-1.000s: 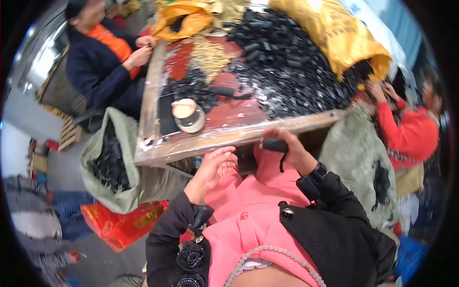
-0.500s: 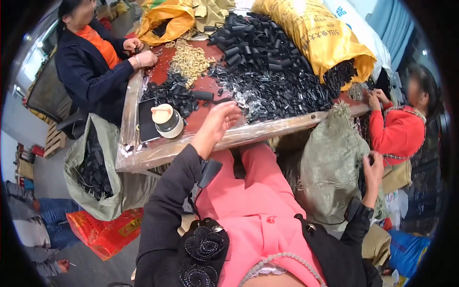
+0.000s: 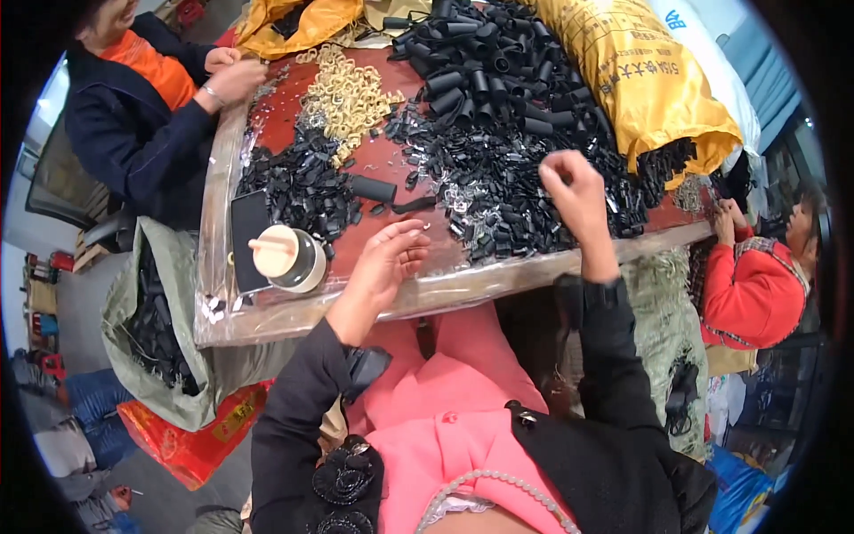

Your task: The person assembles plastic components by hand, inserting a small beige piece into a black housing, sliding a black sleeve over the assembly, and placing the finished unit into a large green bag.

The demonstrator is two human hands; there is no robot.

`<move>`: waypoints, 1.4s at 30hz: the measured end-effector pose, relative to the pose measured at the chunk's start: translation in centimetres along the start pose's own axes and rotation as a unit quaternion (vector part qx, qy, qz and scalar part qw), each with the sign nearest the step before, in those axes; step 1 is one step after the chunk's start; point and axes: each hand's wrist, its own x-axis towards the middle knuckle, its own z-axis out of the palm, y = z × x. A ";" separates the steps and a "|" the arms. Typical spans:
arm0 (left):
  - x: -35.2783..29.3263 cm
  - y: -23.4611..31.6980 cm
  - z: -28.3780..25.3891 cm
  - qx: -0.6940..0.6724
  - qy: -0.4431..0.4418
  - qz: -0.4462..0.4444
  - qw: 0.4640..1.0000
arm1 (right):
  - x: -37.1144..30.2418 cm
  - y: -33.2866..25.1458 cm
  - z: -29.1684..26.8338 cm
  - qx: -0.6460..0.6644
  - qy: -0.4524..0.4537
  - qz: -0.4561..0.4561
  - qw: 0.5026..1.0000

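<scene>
My left hand (image 3: 388, 264) hovers palm-up over the near part of the red tabletop (image 3: 360, 240). Its fingers are loosely bent and apart, with a tiny bright speck at the fingertips. Just beyond it lie a black tube (image 3: 374, 190) and a short black strap (image 3: 414, 206). To the right, my right hand (image 3: 578, 194) is above the pile of small black pieces (image 3: 534, 165), thumb and fingers drawn together; anything between them is too small to make out. Clear and metallic bits (image 3: 463, 200) are mixed into the pile's near left side.
Pale yellow rings (image 3: 342, 93), black tubes (image 3: 480, 62) and another heap of black pieces (image 3: 298, 182) cover the table. A lidded jar (image 3: 289, 260) stands near its left corner. Sacks flank the table, including a spilling yellow one (image 3: 654, 84). Co-workers sit left (image 3: 133, 116) and right (image 3: 756, 276).
My right hand has come up from beside the green sack to above the black pile. The left hand has drawn slightly nearer, its fingers more bent. The whole view has shifted a little.
</scene>
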 end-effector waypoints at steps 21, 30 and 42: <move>3.3 -1.9 3.4 0.004 -0.002 -0.044 0.999 | 3.3 18.5 -1.0 -0.332 -0.125 0.125 0.927; -1.3 -2.8 1.0 -0.028 0.034 0.024 0.999 | 3.5 13.2 -0.2 -0.329 0.171 -0.012 0.928; -4.5 -0.8 2.1 -0.146 -0.088 -0.045 0.984 | -4.5 -9.2 6.9 0.198 -0.073 -0.322 0.923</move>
